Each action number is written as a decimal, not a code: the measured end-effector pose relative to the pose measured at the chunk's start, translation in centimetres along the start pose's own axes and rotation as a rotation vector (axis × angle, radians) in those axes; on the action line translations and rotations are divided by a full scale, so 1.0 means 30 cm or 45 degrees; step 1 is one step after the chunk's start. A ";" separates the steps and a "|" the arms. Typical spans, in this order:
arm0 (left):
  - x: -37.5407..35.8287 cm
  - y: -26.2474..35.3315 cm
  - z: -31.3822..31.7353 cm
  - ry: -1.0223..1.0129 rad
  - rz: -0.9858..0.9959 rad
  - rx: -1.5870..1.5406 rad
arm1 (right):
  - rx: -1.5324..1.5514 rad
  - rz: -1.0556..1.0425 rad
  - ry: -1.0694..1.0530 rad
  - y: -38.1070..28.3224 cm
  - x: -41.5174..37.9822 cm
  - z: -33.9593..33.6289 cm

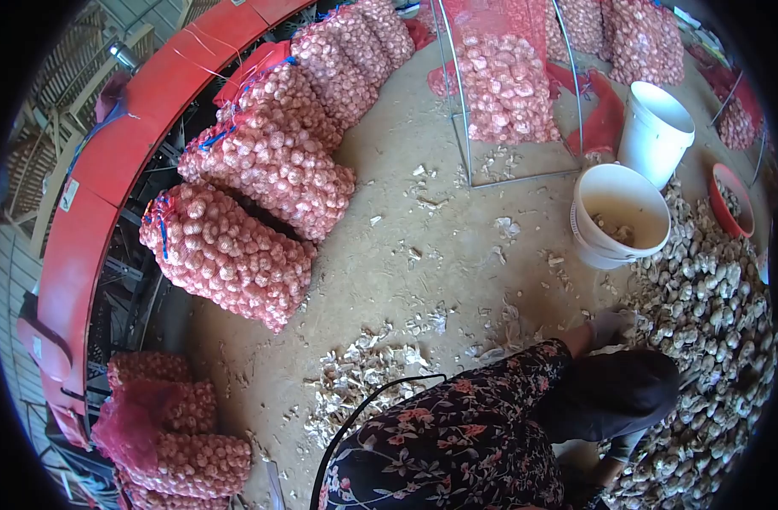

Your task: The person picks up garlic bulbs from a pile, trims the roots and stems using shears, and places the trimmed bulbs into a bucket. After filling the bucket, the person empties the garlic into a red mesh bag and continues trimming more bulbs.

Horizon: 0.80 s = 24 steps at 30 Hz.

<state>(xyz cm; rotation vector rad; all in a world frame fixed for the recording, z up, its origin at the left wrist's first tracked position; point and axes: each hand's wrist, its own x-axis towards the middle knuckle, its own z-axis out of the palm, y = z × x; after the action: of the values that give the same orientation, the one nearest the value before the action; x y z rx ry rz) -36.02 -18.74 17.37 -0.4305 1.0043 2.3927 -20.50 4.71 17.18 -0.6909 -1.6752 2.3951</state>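
Note:
My left hand [612, 327], in a pale grey glove, reaches past the floral sleeve [508, 374] to the near edge of a large heap of loose garlic bulbs [703, 340]. Its fingertips overlap the bulbs, and I cannot tell whether it holds one. Lower down, my right hand [628, 444], also gloved, is beside the same heap, partly hidden behind my dark-trousered knee [614, 391]. The finger positions of that hand do not show clearly.
A white bucket [584, 225] with a few pieces inside stands before another white bucket [661, 127]; a red basin [733, 200] is right. Filled net sacks [227, 255] line a red machine [142, 102]. A metal frame [525, 180] surrounds another sack [508, 93]. Peelings [355, 374] litter the floor.

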 end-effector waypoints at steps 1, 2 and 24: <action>0.098 -0.069 -0.001 -0.362 0.130 -0.042 | -0.071 0.014 0.019 0.014 -0.025 0.017; 0.116 -0.077 0.015 -0.725 0.263 -0.083 | -0.159 0.022 0.031 0.021 -0.049 0.028; 0.252 -0.008 0.225 -0.859 0.223 1.312 | -1.837 -0.230 0.232 -0.114 -0.009 0.181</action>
<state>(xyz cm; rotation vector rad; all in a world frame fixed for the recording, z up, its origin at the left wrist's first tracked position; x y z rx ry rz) -42.71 -11.18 18.28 0.7902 1.7240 1.5926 -23.16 1.23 21.88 -0.7376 -2.9641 0.6239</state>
